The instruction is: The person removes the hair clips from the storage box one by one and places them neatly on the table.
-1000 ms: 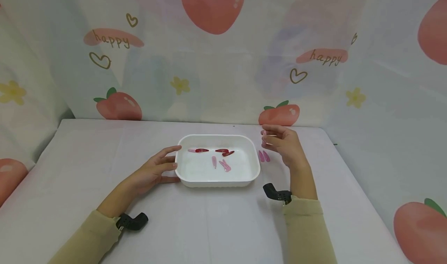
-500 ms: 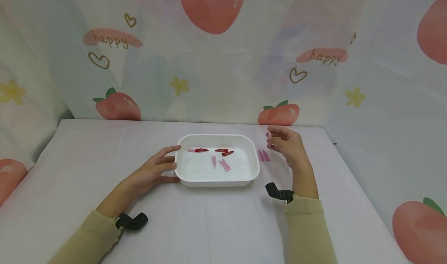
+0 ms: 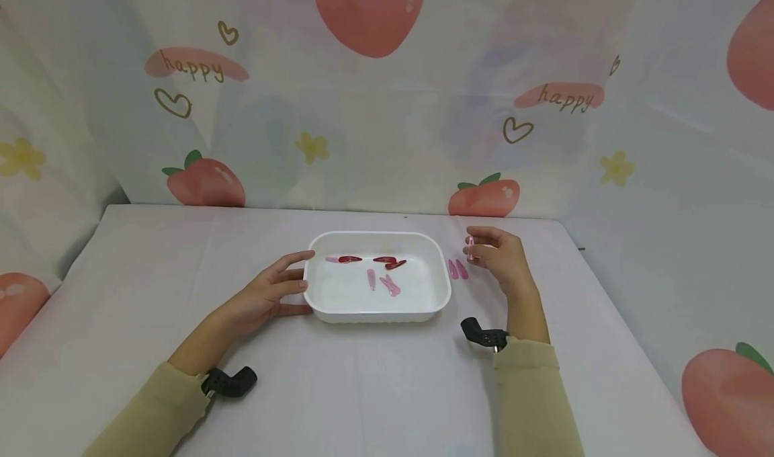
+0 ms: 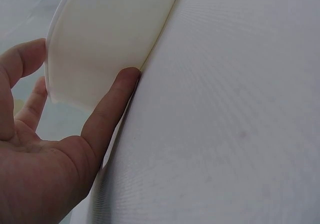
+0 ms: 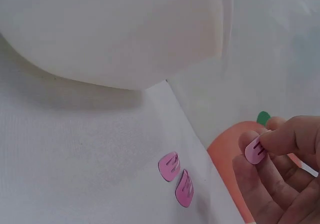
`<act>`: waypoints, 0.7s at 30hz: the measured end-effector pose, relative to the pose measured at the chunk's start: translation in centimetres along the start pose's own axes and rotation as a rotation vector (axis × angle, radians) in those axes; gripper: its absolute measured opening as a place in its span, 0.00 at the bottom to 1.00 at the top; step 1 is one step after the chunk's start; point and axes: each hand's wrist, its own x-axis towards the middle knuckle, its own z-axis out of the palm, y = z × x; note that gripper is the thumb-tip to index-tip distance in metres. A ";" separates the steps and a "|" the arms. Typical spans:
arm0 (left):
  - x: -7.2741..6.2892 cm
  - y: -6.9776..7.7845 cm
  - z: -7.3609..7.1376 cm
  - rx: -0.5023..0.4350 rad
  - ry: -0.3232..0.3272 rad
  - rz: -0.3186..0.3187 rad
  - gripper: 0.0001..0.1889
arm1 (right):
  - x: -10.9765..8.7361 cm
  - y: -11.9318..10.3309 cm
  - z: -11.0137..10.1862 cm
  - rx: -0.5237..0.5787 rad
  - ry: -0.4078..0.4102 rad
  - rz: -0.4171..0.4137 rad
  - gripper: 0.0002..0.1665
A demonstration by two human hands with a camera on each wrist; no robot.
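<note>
A white tray [image 3: 377, 309] stands mid-table; red and pink snap hair clips lie inside, among them a red hair clip [image 3: 349, 259] and a pale pink hair clip [image 3: 371, 280]. My left hand [image 3: 264, 296] touches the tray's left end, fingers spread, fingertips at the rim and thumb low on the wall. To the right of the tray, my right hand [image 3: 498, 255] pinches a pink snap hair clip [image 5: 256, 152] between thumb and fingers, above the table. Two darker pink hair clips [image 3: 457, 269] lie side by side on the cloth between tray and right hand.
A white cloth covers the table [image 3: 290, 396]. Behind it hangs a printed curtain [image 3: 387, 128] with strawberries, hearts and "happy" lettering, also running along both sides. Each wrist bears a black camera mount [image 3: 484, 334].
My right hand has moved right, away from the tray, and a little nearer to me, still holding the pink hair clip. The left hand and the tray have stayed put.
</note>
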 end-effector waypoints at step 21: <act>0.1 -0.1 0.0 0.015 0.009 -0.001 0.33 | 0.3 1.8 -0.6 -0.214 0.024 0.012 0.22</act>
